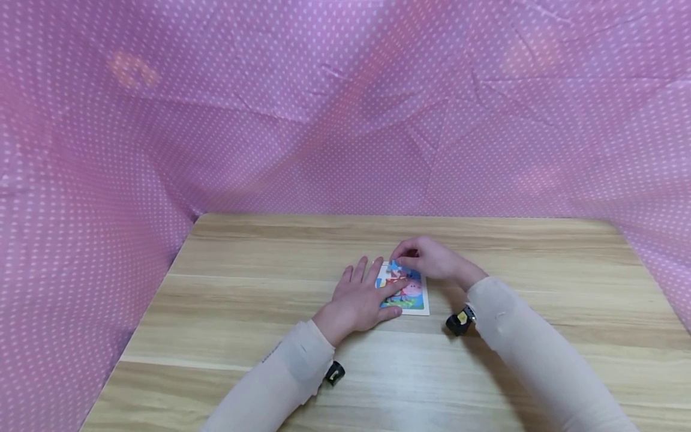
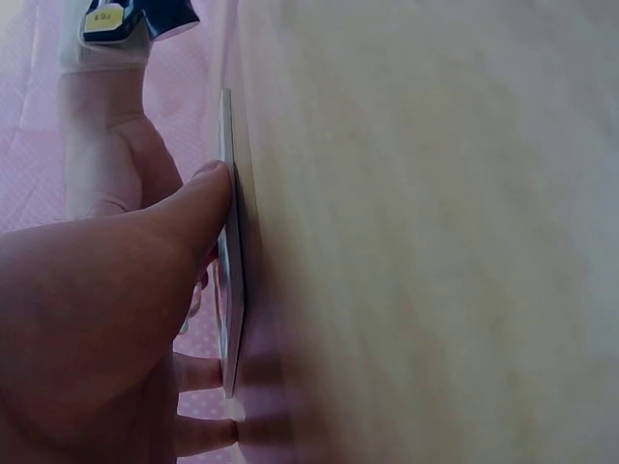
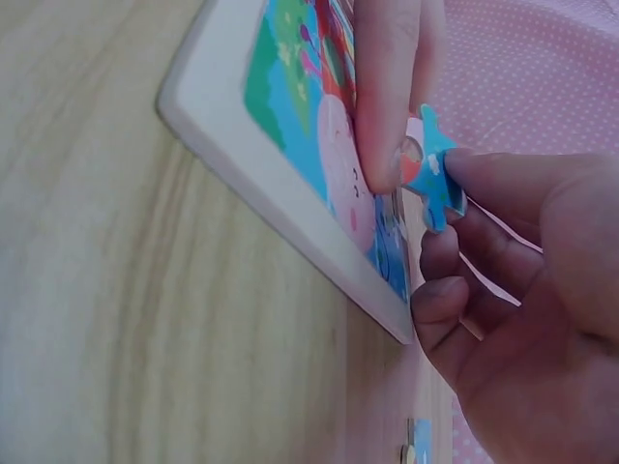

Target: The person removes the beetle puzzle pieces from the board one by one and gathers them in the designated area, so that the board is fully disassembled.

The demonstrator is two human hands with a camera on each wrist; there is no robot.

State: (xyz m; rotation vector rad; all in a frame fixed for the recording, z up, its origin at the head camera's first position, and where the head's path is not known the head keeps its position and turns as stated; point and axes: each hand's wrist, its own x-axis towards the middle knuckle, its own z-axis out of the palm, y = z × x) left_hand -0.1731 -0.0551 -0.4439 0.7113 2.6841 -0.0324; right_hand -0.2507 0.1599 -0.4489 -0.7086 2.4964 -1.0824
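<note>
A small puzzle board (image 1: pixel 425 303) with a white border and a bright cartoon pig picture lies flat on the table. My left hand (image 1: pixel 357 301) rests over its left side with fingers spread; in the left wrist view the thumb (image 2: pixel 208 188) presses at the board's near edge. At the board's far edge, my right hand (image 1: pixel 436 259) pinches a blue jigsaw piece (image 3: pixel 435 174) between thumb and fingers. That piece is tilted up, close over the board, beside a left fingertip (image 3: pixel 382 164). A pale patch shows in the picture's upper left.
The wood-grain table (image 1: pixel 243 300) spreads around the board. Pink dotted cloth (image 1: pixel 345 120) hangs behind and at the sides. Black wrist devices (image 1: pixel 460 321) sit under both forearms. A small blue item (image 3: pixel 420 440) shows at the bottom of the right wrist view.
</note>
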